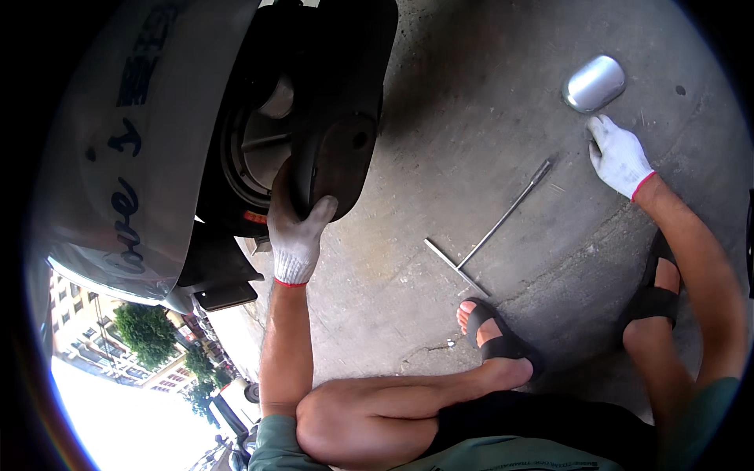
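Observation:
My left hand [297, 235], in a white knit glove with a red cuff, is closed round the lower end of a black cover [343, 161] beside the wheel [247, 149] of a vehicle. Its thumb lies on the outside; the other fingers are partly hidden behind the edge. Off to the right, my right hand [620, 157], gloved the same way, is low over the floor with its fingers curled together. What they hold, if anything, is too small to make out. Just beyond its fingertips lies a silver, rounded cover [597, 82].
A T-handle socket wrench [503, 218] lies on the grey concrete floor [440, 157] between my hands. The vehicle's pale body panel [149, 149], with dark lettering, fills the left side. My sandalled feet [499, 337] are close to the wrench. Trees and buildings show at lower left.

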{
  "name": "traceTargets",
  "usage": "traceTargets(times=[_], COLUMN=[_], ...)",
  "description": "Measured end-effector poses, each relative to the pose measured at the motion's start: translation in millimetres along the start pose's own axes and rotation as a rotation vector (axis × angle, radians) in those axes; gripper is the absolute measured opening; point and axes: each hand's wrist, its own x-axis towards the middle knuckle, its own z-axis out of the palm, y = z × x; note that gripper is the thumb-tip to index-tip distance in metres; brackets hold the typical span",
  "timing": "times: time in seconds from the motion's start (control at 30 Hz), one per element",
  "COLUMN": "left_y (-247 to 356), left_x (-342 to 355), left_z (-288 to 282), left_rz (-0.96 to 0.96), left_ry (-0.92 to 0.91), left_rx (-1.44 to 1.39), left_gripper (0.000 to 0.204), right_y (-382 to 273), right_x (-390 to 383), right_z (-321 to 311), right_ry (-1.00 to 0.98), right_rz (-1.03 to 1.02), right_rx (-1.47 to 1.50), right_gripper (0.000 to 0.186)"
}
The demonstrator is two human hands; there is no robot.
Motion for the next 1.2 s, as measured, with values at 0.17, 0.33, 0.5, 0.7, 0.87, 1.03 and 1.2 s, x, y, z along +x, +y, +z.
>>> traceTargets(times=[0.17,0.33,0.5,0.7,0.87,1.03,1.2], left_y=[-2,0,3,-1,4,6,4], left_x=[-2,0,-1,0,-3,0,0], left_z=[0,-5,-8,-6,-6,-5,-6], left_rz=[0.003,0.048,0.073,0.074,0.043,0.041,0.058], left_ry=[0.022,0.052,0.063,0.081,0.098,0.070,0.073], left_rx=[-0.083,-0.055,-0.107,-0.065,-0.057,-0.080,-0.077], left_gripper=[0.088,0.084,0.079,0.082,0.078,0.075,0.075], right_y=[-43,-95,-152,-215,-260,-295,-312], right_x=[5,17,29,42,66,87,94], right_z=[2,8,5,0,-17,-23,-26], right_ry=[0.080,0.151,0.068,0.040,0.109,0.335,0.487], right_rz=[-0.010,0.027,0.133,0.349,0.436,0.339,0.299], right_rx=[0.371,0.598,0.905,1.461,1.794,1.667,1.246], right_gripper=[0.018,0.015,0.012,0.014,0.016,0.017,0.020])
